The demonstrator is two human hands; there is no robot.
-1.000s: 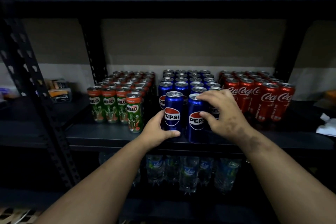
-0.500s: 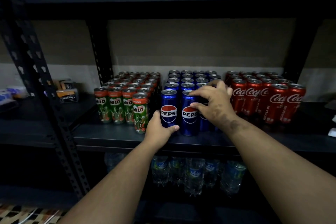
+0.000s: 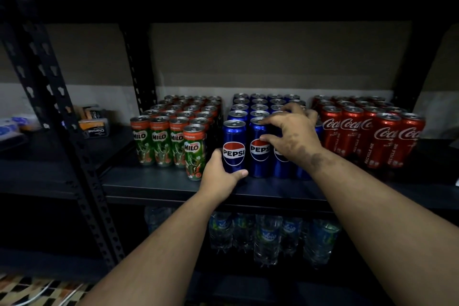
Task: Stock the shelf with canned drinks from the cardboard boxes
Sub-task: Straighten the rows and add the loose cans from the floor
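At six o'clock of the blue block, the front-left Pepsi can is held low by the left hand, its grip wrapped round the base. The neighbouring can is pinched by the right hand. Both are best slid straight back, upright, labels forward, flush with the row on the shelf. At nine o'clock a Milo can juts forward; at three o'clock the Coca-Cola cans crowd close.

Water bottles stand below; a charcoal pack (label sideways) sits left.
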